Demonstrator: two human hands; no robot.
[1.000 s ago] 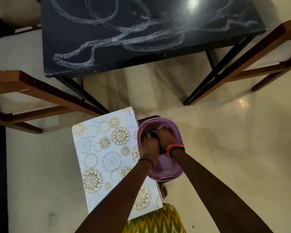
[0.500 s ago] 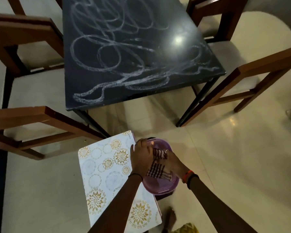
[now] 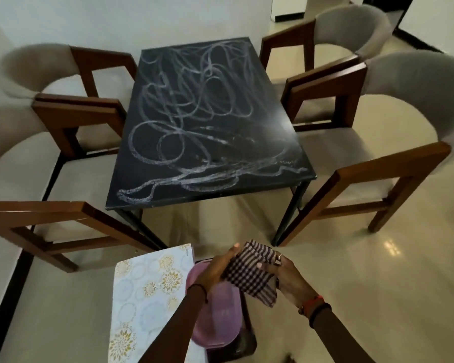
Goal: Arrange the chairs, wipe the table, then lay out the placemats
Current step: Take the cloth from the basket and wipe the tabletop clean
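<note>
- Folded dark-and-white checked cloth held in the air between both hands, just above the far right part of a round purple plastic basket, short of the table's near edge.
- Left hand gripping the cloth's left side, fingers wrapped against it.
- Right hand pinching the cloth's right side, thumb on top, a ring on one finger.
- White rectangular placemat with gold and pale-blue floral circles lying just left of the basket, edge against it.
- Black rectangular table top beyond, covered in looping white scribbles.
- Four wooden-framed armchairs with grey upholstery close along the table's long sides: near left, far left, far right, near right.
- Glossy cream tiled floor underneath.
</note>
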